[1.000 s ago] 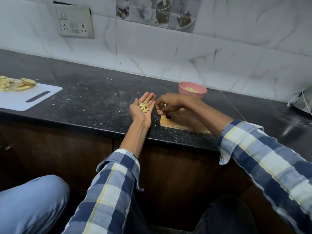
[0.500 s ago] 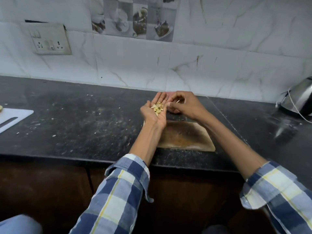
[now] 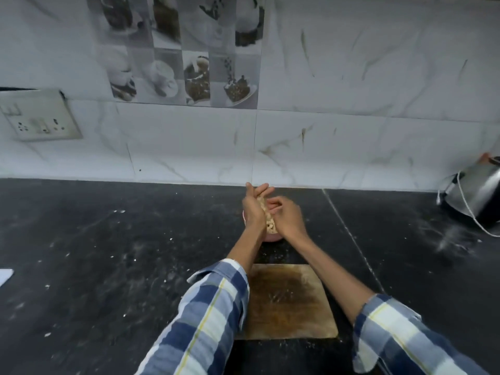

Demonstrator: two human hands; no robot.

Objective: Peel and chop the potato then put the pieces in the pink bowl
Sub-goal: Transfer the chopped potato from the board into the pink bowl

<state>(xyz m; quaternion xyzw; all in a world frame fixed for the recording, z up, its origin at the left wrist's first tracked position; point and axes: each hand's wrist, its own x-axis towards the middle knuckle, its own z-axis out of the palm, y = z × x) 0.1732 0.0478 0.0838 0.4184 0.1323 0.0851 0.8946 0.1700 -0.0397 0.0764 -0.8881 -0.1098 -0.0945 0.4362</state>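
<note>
Head view. Both hands meet over the pink bowl (image 3: pixel 272 237), of which only a sliver of rim and wall shows below the wrists, at about 12 o'clock from the wooden cutting board (image 3: pixel 286 299) and set apart from it by a strip of counter. The left hand (image 3: pixel 254 209) stands on edge, fingers straight and pointing toward the wall at 12 o'clock, palm turned to 3 o'clock — it is released, not clenched. The right hand (image 3: pixel 286 217) lies just beside it at 3 o'clock, its fingers curled in against the left palm; whether they pinch anything cannot be told. Pale potato pieces (image 3: pixel 269 225) show in the narrow gap between the two hands, above the bowl's opening. Both forearms wear blue-and-white checked sleeves (image 3: pixel 205 315) pushed back from the wrists.

The board is bare wood with a dark stained centre. The black counter (image 3: pixel 108 253) is dusted with pale specks. At 9 o'clock — the frame's left edge — a corner of a white board (image 3: pixel 5 276) shows. At 2 o'clock stands a steel appliance (image 3: pixel 479 196) with a white cord. A switch plate (image 3: pixel 40 117) is fixed to the marbled tile wall at 10 o'clock.
</note>
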